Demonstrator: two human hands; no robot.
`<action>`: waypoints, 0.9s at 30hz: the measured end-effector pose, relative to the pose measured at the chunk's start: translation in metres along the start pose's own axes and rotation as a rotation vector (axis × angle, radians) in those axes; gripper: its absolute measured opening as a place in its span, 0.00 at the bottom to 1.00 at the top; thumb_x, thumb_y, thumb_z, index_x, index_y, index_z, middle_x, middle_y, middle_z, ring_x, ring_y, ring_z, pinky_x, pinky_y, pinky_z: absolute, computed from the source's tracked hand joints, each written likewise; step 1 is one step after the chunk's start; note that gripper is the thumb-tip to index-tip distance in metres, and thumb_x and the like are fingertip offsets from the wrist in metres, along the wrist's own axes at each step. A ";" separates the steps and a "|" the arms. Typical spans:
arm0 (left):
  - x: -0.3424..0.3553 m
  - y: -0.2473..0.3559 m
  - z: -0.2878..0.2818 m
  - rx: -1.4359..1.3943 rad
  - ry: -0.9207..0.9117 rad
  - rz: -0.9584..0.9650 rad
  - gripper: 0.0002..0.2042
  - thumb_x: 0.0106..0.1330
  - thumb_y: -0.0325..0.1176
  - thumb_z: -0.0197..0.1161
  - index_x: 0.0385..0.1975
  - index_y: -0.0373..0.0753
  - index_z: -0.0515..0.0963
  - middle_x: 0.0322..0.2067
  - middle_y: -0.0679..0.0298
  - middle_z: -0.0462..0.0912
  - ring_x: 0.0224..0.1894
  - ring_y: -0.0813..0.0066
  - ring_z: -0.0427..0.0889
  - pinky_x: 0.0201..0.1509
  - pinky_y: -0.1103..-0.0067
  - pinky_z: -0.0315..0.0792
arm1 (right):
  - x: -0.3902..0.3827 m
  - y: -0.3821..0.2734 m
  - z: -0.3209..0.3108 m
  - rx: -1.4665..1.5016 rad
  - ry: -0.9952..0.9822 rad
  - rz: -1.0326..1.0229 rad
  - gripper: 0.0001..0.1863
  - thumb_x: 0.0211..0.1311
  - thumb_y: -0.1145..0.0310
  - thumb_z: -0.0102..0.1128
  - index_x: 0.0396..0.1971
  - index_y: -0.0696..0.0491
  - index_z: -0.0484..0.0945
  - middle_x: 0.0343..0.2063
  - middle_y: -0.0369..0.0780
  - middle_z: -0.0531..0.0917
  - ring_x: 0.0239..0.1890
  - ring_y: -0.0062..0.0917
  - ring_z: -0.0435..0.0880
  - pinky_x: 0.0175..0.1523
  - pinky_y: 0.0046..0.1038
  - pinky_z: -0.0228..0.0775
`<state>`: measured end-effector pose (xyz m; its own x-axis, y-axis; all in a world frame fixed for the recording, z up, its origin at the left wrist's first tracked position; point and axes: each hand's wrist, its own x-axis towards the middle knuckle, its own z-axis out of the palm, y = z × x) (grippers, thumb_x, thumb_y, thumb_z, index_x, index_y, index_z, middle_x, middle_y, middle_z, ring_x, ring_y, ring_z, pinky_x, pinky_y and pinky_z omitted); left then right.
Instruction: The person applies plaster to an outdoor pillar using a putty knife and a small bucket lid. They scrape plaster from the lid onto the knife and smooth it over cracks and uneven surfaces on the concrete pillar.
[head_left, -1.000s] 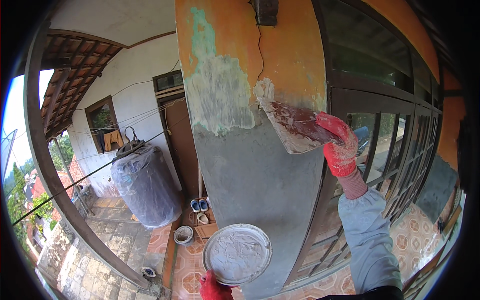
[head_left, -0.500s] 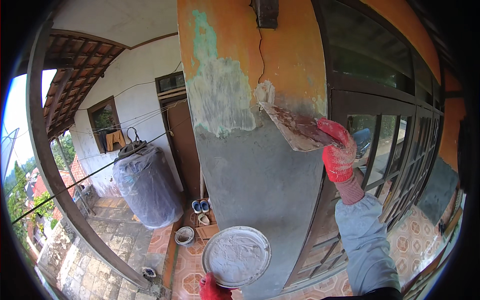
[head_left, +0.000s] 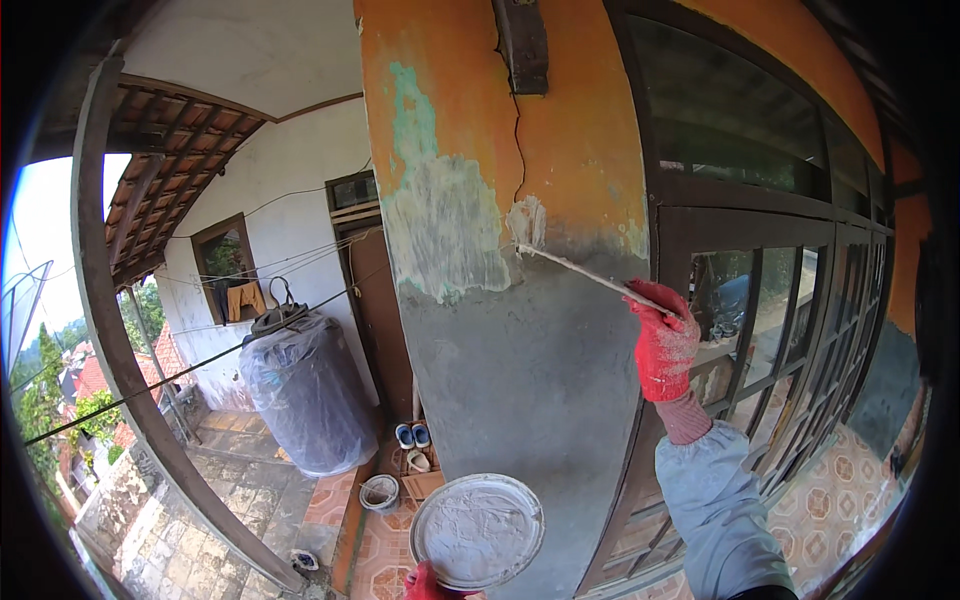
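My right hand [head_left: 662,340], in a red glove, grips a flat putty knife [head_left: 585,273], seen nearly edge-on and sloping up to the wall. Its far end touches a pale putty smear [head_left: 527,215] at the lower end of a dark crack [head_left: 516,150] in the orange-and-grey wall [head_left: 510,370]. Left of the smear is a patchy whitish area [head_left: 440,230]. My left hand [head_left: 425,582], also gloved in red, holds a round metal lid [head_left: 477,530] spread with grey-white putty at the bottom of the view, low beside the wall.
Dark framed windows [head_left: 760,300] run along the right. At left stand a post [head_left: 125,340], a plastic-wrapped bulky object [head_left: 305,395] under strung lines, a bucket [head_left: 379,492] and shoes [head_left: 412,436] by a brown door [head_left: 385,330]. A dark bracket [head_left: 520,45] juts from the wall top.
The putty knife has turned from showing its broad face to nearly edge-on, and my right hand has shifted slightly. The whole scene sits somewhat lower in the picture.
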<state>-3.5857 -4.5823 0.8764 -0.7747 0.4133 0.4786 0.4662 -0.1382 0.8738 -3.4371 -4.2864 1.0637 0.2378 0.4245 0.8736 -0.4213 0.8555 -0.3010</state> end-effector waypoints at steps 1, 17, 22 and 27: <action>-0.004 -0.001 -0.001 0.040 0.001 0.031 0.07 0.58 0.25 0.49 0.33 0.36 0.74 0.17 0.62 0.72 0.21 0.70 0.71 0.25 0.75 0.65 | 0.005 -0.007 0.003 0.003 -0.002 -0.002 0.12 0.53 0.82 0.52 0.39 0.59 0.76 0.35 0.39 0.81 0.37 0.23 0.79 0.45 0.20 0.69; -0.041 -0.011 0.004 0.024 0.078 0.069 0.07 0.59 0.25 0.49 0.33 0.35 0.74 0.16 0.63 0.71 0.19 0.70 0.70 0.23 0.76 0.65 | 0.025 -0.025 0.004 -0.195 0.069 -0.019 0.11 0.55 0.82 0.51 0.38 0.58 0.77 0.30 0.37 0.81 0.33 0.18 0.79 0.42 0.18 0.68; -0.049 -0.035 0.005 0.111 0.121 0.025 0.10 0.56 0.22 0.49 0.37 0.34 0.74 0.16 0.61 0.71 0.18 0.68 0.71 0.22 0.75 0.65 | 0.011 -0.012 0.012 -0.293 0.006 -0.098 0.11 0.55 0.81 0.52 0.37 0.57 0.77 0.30 0.37 0.81 0.33 0.18 0.79 0.42 0.18 0.68; -0.054 -0.065 -0.002 0.170 0.154 -0.102 0.15 0.53 0.21 0.49 0.41 0.34 0.73 0.18 0.57 0.72 0.23 0.62 0.72 0.26 0.70 0.66 | -0.020 0.018 0.005 -0.186 -0.053 -0.161 0.10 0.55 0.80 0.53 0.38 0.59 0.77 0.33 0.38 0.81 0.33 0.19 0.79 0.42 0.18 0.68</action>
<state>-3.5748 -4.5971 0.7940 -0.8716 0.2732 0.4072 0.4369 0.0559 0.8978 -3.4537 -4.2808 1.0425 0.2406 0.2668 0.9332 -0.2125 0.9526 -0.2176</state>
